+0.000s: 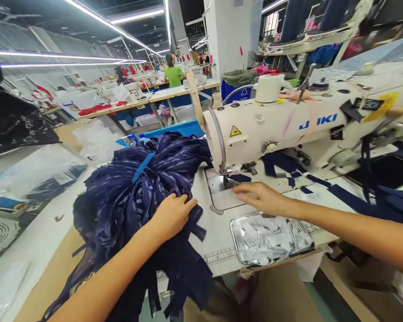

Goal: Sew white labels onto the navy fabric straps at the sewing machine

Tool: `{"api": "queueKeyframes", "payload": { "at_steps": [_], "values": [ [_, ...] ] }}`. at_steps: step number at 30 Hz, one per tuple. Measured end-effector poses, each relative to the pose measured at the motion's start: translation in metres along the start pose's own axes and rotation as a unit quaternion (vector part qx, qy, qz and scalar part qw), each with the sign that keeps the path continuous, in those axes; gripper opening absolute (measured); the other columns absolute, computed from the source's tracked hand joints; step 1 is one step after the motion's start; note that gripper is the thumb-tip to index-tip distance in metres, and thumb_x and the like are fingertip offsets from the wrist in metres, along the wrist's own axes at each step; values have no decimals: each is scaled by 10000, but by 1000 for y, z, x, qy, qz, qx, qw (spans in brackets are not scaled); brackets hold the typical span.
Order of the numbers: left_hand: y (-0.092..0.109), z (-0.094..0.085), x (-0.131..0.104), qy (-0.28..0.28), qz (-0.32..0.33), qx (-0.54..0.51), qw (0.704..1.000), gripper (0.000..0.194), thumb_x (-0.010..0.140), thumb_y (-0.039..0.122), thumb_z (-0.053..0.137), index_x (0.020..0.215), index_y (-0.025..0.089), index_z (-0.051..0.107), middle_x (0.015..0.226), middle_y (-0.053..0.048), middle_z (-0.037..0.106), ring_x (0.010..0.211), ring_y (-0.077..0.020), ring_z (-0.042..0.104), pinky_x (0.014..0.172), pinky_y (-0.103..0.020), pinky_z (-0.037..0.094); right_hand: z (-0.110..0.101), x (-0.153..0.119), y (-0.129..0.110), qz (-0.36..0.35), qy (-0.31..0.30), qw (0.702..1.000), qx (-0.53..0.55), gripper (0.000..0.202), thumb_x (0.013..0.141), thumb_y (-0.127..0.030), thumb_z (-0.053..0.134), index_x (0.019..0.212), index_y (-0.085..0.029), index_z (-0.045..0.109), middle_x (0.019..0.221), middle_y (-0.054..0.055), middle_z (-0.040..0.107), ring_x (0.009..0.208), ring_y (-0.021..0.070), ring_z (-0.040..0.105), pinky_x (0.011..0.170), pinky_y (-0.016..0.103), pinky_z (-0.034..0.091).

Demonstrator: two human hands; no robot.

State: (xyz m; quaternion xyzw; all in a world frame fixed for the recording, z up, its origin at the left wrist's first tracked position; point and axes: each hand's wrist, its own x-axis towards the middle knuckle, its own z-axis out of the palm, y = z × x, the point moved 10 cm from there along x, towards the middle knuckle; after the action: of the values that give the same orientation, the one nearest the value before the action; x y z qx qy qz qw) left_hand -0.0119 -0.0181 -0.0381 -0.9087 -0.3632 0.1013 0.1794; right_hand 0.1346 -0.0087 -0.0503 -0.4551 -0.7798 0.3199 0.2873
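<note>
At the far left hangs a black plastic bag (16,118), with clear plastic wrapping (67,161) and a blue spool (3,203) below it. Next comes the big heap of navy fabric (110,197), piled on the pale desk (218,228) left of the needle; a bright blue strip (143,167) crosses its top, and its loose ends hang over the front edge. The left hand (174,213) lies on the heap's right side, its fingers bent against the cloth; whether they grip it, I cannot tell. Further back, a person in a green top (173,74) is among other workstations. The white sewing machine (255,129) stands to the right, its needle over a metal plate (218,184). The right hand (260,197) reaches across the plate just beside the needle, fingers loosely extended and released. In front of it is a metal tray (235,239) of small labels (265,239). Navy strips (345,197) trail along the right.
</note>
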Motion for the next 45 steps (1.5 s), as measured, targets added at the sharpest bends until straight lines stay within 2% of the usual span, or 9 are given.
{"api": "queueKeyframes", "payload": {
  "at_steps": [6, 13, 16, 22, 28, 32, 35, 39, 45],
  "values": [
    [45, -30, -22, 107, 41, -32, 993, 157, 748, 90, 482, 638, 165, 565, 674, -34, 525, 621, -146, 480, 613, -299, 308, -51, -43, 28, 0, 38, 997, -68, 253, 795, -329, 424, 718, -188, 620, 762, 52, 624, 713, 169, 567, 693, 294, 438],
    [52, -70, 5, 147, 7, -209, 967, 193, 809, 114, 394, 762, 154, 577, 754, -43, 579, 738, -163, 516, 728, -316, 369, -28, -58, -4, -74, -18, 991, -108, 232, 821, -288, 434, 760, -210, 644, 837, 63, 595, 812, 187, 542, 732, 314, 409],
    [41, -60, 38, 171, -64, -376, 908, 254, 786, 71, 352, 866, 138, 584, 793, -39, 602, 752, -139, 544, 707, -255, 404, 0, -50, -21, -108, -58, 982, -145, 167, 789, -248, 502, 861, -212, 648, 956, 76, 588, 934, 214, 513, 812, 344, 398],
    [29, -10, 74, 183, -188, -548, 794, 168, 645, 70, 443, 643, 138, 596, 636, 10, 561, 628, -117, 511, 611, -210, 386, 38, -41, -28, -94, -120, 967, -203, 86, 734, -127, 539, 770, -177, 599, 854, 77, 571, 892, 227, 514, 805, 366, 409],
    [13, 15, 51, 210, -230, -599, 738, 296, 657, 274, 585, 438, 144, 433, 507, 46, 372, 534, -79, 383, 539, -209, 322, 2, -46, -10, -17, -28, 999, 21, 102, 756, -182, 474, 658, -210, 465, 1025, 42, 571, 947, 189, 521, 792, 323, 410],
    [21, 41, 43, 124, -261, -751, 594, 277, 604, 389, 633, 556, 143, 516, 471, 58, 382, 430, -59, 350, 427, -195, 310, -29, -45, 12, 47, 98, 987, 115, 175, 736, -317, 499, 611, -216, 428, 680, 6, 535, 614, 147, 476, 553, 273, 393],
    [27, 44, 39, 101, -278, -805, 515, 342, 531, 435, 693, 620, 135, 555, 476, 56, 424, 400, -53, 359, 374, -187, 315, -29, -41, 9, 64, 127, 969, 203, 286, 697, -378, 524, 525, -207, 373, 662, 4, 522, 529, 111, 412, 482, 250, 353],
    [28, 34, 34, 109, -272, -823, 487, 374, 490, 438, 734, 609, 124, 570, 486, 49, 451, 417, -47, 378, 375, -172, 320, -15, -32, -11, 64, 141, 944, 292, 389, 669, -419, 568, 451, -197, 334, 641, 7, 520, 518, 99, 415, 457, 234, 340],
    [27, 23, 30, 128, -255, -838, 466, 404, 491, 464, 736, 601, 109, 578, 496, 39, 466, 438, -42, 369, 424, -178, 284, -2, -17, -33, 27, 155, 948, 275, 345, 747, -499, 492, 673, -184, 612, 556, -12, 494, 541, 122, 464, 577, 277, 424]
  ]
}}
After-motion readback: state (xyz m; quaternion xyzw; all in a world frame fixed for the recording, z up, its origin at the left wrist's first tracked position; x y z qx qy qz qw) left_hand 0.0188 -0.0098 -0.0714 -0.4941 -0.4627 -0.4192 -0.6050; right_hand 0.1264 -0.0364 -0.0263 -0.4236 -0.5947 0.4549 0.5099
